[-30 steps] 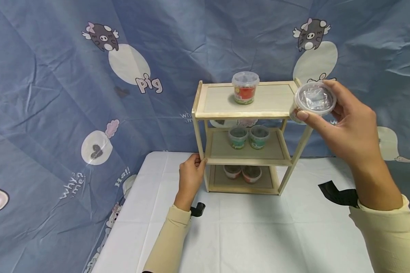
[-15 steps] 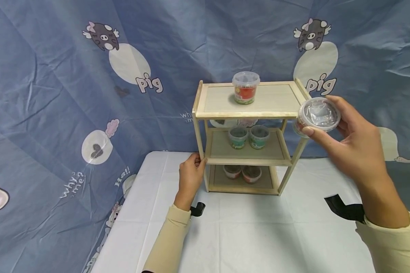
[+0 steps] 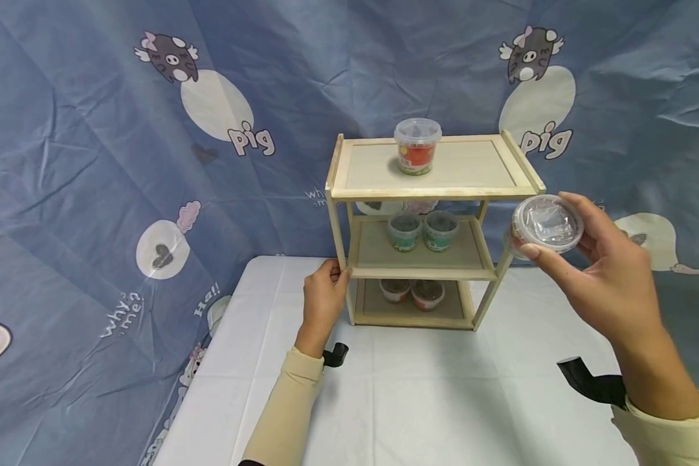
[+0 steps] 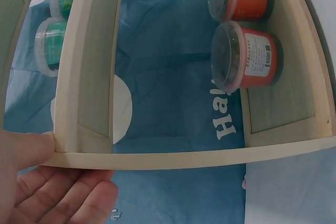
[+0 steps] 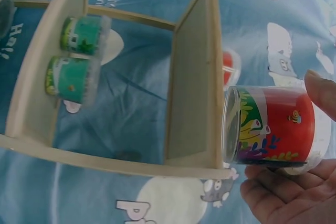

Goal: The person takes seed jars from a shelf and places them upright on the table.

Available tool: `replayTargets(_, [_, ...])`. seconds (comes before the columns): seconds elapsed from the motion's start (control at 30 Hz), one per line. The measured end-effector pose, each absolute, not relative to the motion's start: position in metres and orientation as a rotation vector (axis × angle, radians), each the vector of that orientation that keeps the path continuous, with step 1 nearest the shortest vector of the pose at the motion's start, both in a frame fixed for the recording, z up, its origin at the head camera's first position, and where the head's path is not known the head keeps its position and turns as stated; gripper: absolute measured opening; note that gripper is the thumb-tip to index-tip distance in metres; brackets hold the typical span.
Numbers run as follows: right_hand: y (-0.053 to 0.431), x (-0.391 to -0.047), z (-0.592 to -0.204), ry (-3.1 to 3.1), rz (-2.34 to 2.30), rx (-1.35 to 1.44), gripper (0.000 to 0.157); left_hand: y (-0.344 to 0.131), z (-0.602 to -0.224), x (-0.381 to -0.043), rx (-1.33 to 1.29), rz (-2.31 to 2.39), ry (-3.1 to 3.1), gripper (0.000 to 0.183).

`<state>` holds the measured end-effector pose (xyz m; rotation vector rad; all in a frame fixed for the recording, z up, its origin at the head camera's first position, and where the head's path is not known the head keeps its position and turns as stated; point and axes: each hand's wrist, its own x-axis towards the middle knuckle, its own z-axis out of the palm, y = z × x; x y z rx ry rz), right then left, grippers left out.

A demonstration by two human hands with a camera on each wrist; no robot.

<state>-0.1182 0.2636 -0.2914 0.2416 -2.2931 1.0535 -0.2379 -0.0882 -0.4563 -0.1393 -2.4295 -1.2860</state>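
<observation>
My right hand (image 3: 614, 278) grips a clear plastic tub (image 3: 544, 223) by its lidded end, just right of the shelf's upper right corner. In the right wrist view this tub (image 5: 278, 124) shows a red label with colourful drawings. At the lower left, my left hand (image 3: 323, 298) pinches the left front post of the wooden shelf (image 3: 419, 194) near the middle tier. One red-labelled tub (image 3: 416, 152) stands on the top tier. Two green-labelled tubs (image 3: 404, 232) sit side by side on the middle tier. On the bottom tier are two tubs with red labels (image 4: 257, 59).
The shelf stands on a table with a white cloth (image 3: 419, 395), near its back edge. Behind it hangs a blue curtain (image 3: 303, 77) printed with pigs. A black strap (image 3: 594, 385) sticks out from my right wrist, and another (image 3: 336, 355) from my left.
My right hand has lowered the tub from beside the top tier's edge to slightly below it, and a little to the right. My left hand stays on the post.
</observation>
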Motion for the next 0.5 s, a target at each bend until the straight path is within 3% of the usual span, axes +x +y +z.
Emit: replayTargets(0.5, [0.266,-0.106,-0.326,-2.398,1.114,0.227,0.086,-0.089,-0.458,-0.240,-0.132,-1.295,-2.435,0.020])
